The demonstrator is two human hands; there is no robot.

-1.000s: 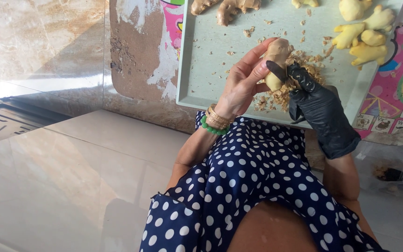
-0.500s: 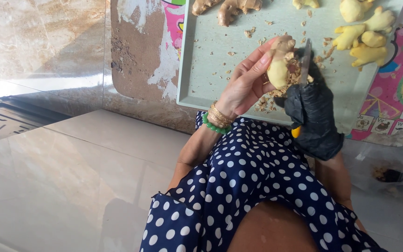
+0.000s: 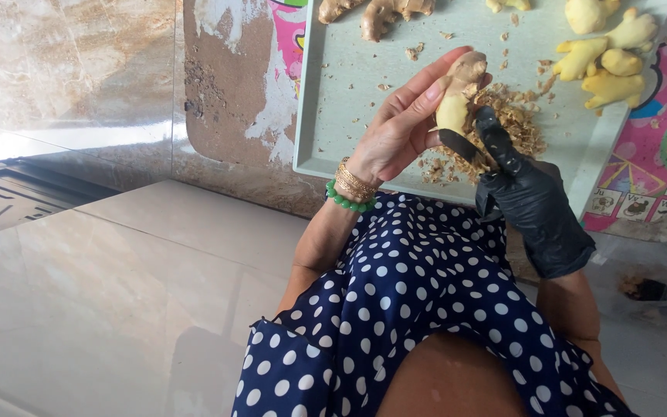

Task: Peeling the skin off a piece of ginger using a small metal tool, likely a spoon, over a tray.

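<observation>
My bare left hand point(image 3: 401, 123) holds a partly peeled piece of ginger point(image 3: 458, 94) over a pale green tray point(image 3: 349, 93). My right hand point(image 3: 530, 202), in a black glove, grips a small knife point(image 3: 461, 144) whose dark blade lies against the lower side of the ginger. The gloved forefinger rests along the blade. Right under the ginger sits a heap of brown peelings point(image 3: 512, 123) on the tray. Gold bangles and a green bead bracelet point(image 3: 349, 202) circle my left wrist.
Peeled yellow ginger pieces point(image 3: 607, 54) lie at the tray's far right, unpeeled brown ones point(image 3: 380, 11) at its top edge. A colourful play mat point(image 3: 658, 170) lies under the tray on a worn floor. Glossy beige tiles point(image 3: 117, 293) spread to the left. My dotted blue dress point(image 3: 426, 309) fills the foreground.
The knife blade has swung from upright beside the ginger down to its lower side. My gloved hand has shifted lower and to the right, while my left hand keeps its hold.
</observation>
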